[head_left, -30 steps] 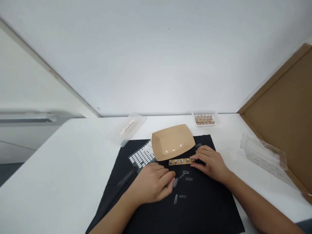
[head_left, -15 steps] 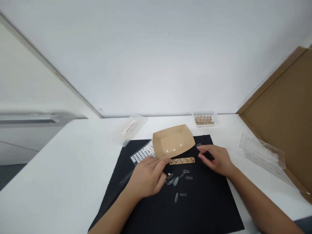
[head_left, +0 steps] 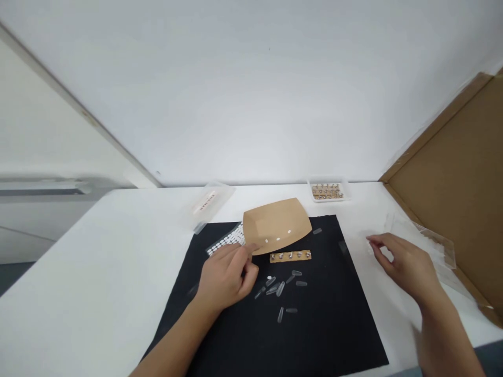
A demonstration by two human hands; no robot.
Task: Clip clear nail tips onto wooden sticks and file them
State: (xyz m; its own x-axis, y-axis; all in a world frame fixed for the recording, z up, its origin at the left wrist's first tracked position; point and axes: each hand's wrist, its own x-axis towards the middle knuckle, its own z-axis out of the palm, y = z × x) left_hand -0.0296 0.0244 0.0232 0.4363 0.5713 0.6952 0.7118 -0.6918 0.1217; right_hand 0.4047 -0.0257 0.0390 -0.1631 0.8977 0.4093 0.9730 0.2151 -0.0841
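My left hand (head_left: 228,275) rests over the black mat (head_left: 322,324), index finger stretched to the front left corner of the brown paper tray (head_left: 283,222), thumb apart. My right hand (head_left: 404,267) is off the mat over the white table, thumb and index fingertips together. A faint clear bit shows at those fingertips, too small to name. Between the hands lies a brown strip with a row of shiny metal studs (head_left: 291,256). Several clear false nail tips (head_left: 280,289) are scattered on the mat below it, near a small white oval (head_left: 269,277).
A sheet of white oval stickers (head_left: 226,241) lies partly under the tray. Behind stand a frosted lid (head_left: 212,204) and a white box of studded strips (head_left: 328,191). Clear plastic cases (head_left: 428,246) lie at right, beside a large cardboard box (head_left: 456,173).
My right hand has moved right, from the mat's edge to over the bare table. My left hand has shifted slightly left, its index finger off the studded strip's end and now at the tray.
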